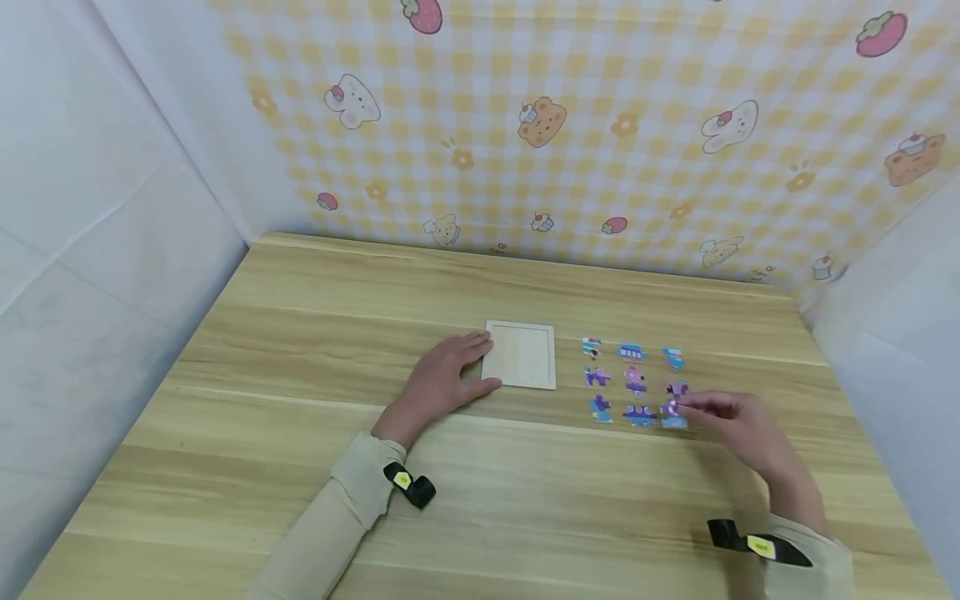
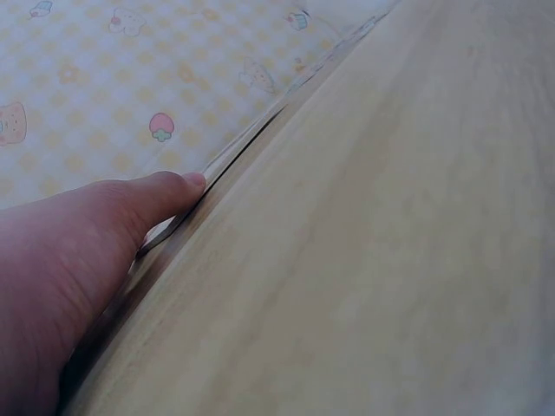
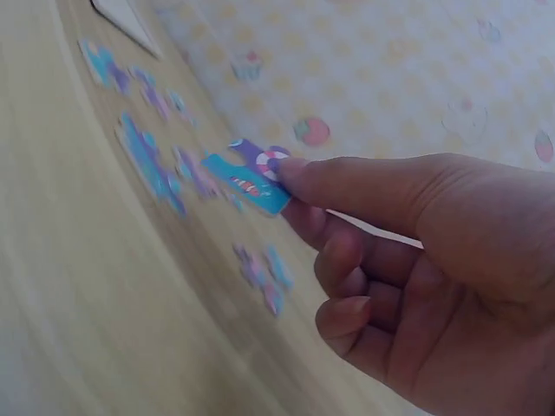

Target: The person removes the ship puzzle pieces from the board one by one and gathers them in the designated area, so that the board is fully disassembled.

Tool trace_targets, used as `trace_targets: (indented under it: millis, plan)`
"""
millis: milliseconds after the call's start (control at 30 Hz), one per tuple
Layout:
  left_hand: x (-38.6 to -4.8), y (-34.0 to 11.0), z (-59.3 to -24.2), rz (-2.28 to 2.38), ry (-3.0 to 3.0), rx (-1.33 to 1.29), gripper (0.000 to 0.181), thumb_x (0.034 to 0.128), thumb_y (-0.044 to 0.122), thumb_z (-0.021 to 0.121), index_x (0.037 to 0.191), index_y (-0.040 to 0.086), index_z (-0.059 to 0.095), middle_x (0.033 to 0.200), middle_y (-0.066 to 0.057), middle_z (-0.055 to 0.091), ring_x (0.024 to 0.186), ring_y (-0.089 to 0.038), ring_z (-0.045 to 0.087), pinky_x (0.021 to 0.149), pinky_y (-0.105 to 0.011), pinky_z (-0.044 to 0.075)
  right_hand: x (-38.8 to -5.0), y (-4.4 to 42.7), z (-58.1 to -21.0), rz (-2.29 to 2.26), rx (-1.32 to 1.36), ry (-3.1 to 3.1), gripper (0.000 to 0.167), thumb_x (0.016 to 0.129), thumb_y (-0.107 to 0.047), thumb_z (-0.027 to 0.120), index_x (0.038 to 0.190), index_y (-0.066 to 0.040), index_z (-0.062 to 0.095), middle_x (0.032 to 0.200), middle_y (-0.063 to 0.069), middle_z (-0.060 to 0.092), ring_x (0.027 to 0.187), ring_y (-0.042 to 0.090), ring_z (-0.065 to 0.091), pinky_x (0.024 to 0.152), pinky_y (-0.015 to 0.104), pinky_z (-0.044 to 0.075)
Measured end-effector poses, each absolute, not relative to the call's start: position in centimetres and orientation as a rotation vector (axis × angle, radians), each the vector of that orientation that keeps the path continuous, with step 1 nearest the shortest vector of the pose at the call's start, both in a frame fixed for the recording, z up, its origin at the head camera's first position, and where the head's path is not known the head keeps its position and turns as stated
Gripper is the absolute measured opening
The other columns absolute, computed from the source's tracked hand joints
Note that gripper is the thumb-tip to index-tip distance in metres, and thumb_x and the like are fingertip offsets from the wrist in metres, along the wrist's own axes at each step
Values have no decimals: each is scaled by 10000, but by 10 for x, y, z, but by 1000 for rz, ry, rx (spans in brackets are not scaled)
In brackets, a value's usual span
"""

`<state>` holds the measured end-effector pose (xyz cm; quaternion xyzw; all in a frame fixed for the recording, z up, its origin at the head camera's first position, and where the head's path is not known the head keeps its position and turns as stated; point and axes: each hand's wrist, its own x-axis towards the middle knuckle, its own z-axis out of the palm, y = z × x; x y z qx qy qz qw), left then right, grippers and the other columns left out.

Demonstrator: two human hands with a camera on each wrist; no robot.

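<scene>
My right hand point(image 1: 738, 425) pinches a jigsaw puzzle piece point(image 3: 251, 178) between thumb and forefinger. The piece is blue and purple, with a small fish and a ring pattern, and is raised off the table in the right wrist view. The other fingers of this hand are curled toward the palm. Several more puzzle pieces point(image 1: 633, 379) lie in loose rows left of it. My left hand point(image 1: 438, 383) rests at the left side of a square, pale wooden puzzle tray point(image 1: 521, 354), fingers and thumb spread. In the left wrist view its thumb point(image 2: 169, 191) lies along the tray's edge.
The wooden table point(image 1: 300, 450) has visible grain. A yellow checked cloth point(image 1: 480, 142) with cartoon prints hangs behind it. White sheets point(image 1: 97, 250) hang at the left and right sides. Each wrist wears a black camera strap point(image 1: 408, 483).
</scene>
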<state>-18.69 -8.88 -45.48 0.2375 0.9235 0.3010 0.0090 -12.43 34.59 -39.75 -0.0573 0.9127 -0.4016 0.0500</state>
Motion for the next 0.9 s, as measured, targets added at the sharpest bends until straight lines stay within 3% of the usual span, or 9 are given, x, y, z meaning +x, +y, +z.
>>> trace_targets:
  millis: [333,667,900]
  plan:
    - [-187,-89,-454,922,2874,724,741,956,545,689,1521,95,521,1623,-2,422,1518,-234,354,1264,-430,255,-116,370,-410,-1046,-61,2777,230,1005,-202,707,1110,-13,784,1108,145,762,850,7,584,687,177,511]
    - [-189,-88,-456,932,2889,743,735,948,540,702,1510,96,539,1608,-8,447,1505,-237,378,1254,-425,280,-122,382,-414,-1041,-210,2764,130,997,-72,683,1046,22,758,967,52,737,716,50,496,571,223,441]
    - [-188,-87,-457,925,2896,728,742,947,546,701,1515,99,533,1614,1,438,1510,-230,370,1256,-428,273,-128,382,-415,-1028,-216,2770,153,1011,-112,677,1072,-2,764,969,31,735,726,58,495,584,229,447]
